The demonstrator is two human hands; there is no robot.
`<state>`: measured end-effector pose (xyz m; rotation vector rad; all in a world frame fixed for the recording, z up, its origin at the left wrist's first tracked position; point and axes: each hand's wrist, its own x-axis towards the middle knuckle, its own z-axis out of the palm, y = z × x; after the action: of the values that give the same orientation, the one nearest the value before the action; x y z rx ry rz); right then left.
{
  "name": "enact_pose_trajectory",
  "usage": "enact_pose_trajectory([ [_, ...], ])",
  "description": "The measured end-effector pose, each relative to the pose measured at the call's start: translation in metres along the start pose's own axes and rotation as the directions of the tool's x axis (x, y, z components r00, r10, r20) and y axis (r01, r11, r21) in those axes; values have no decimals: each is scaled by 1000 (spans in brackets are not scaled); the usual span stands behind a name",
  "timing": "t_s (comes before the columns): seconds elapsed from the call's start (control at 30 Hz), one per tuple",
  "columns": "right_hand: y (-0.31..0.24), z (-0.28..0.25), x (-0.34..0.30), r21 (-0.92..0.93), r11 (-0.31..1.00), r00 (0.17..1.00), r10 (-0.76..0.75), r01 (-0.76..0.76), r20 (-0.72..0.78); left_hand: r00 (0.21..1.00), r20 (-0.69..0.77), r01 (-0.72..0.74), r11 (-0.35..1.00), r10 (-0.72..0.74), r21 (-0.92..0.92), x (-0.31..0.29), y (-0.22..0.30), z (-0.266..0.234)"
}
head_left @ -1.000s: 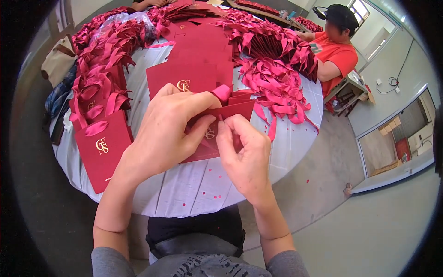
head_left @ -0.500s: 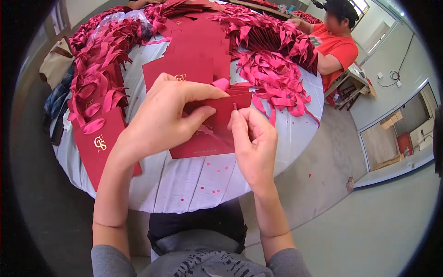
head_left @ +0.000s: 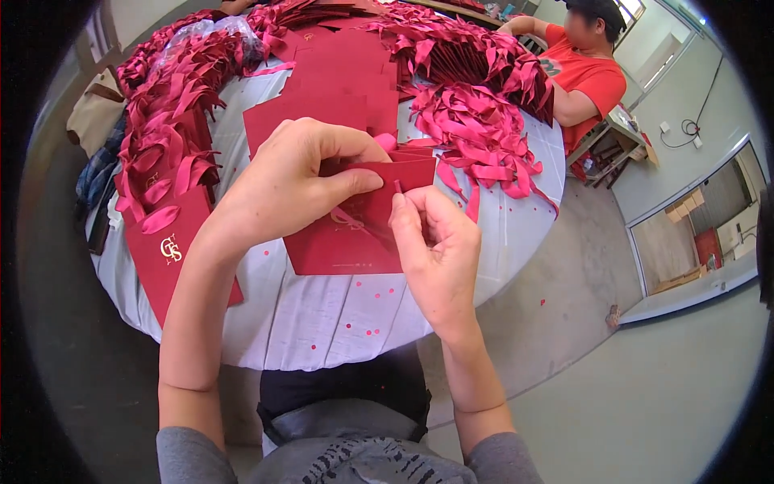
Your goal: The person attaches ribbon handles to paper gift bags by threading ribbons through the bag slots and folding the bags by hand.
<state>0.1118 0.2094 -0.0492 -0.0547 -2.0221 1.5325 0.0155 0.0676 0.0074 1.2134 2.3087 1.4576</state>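
A dark red paper gift bag point(head_left: 334, 252) is held tilted above the near side of the table. My left hand point(head_left: 278, 185) grips its top edge, thumb on the near panel and fingers behind it. Close to the top right corner, my right hand point(head_left: 439, 250) is closed in a pinch at a short pink ribbon end point(head_left: 397, 186) that sticks out of the panel. Another stretch of ribbon point(head_left: 348, 218) crosses the front of the bag below my left thumb. My left fingertips are hidden behind the panel.
Flat red bags point(head_left: 339, 73) lie stacked mid-table. Loose pink ribbons point(head_left: 476, 133) are heaped to the right, and ribboned bags point(head_left: 165, 242) line the left. Small red paper dots point(head_left: 348, 326) dot the white tablecloth point(head_left: 274, 323). A co-worker in a red shirt point(head_left: 584, 81) sits at the far right.
Both hands and the bag have shifted slightly left. My left thumb now lies straighter along the bag's top panel. My right fingers stay pinched by the ribbon end.
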Motion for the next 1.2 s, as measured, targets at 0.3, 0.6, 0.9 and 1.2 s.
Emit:
enact_pose_trajectory([
  [0.3,0,0,2,-29,999,1000,-28,28,-7,991,-69,-105,981,117,161,-4,-3,5],
  [0.6,-16,-5,3,-355,919,983,-182,174,10,957,-109,-198,878,270,436,-12,10,14],
  [0.9,-15,-16,6,-195,980,994,56,-36,96,938,-83,-241,806,336,541,-15,14,21],
  [1.2,-20,-9,3,-389,911,989,-148,138,4,903,-103,-295,776,417,557,-16,15,26],
])
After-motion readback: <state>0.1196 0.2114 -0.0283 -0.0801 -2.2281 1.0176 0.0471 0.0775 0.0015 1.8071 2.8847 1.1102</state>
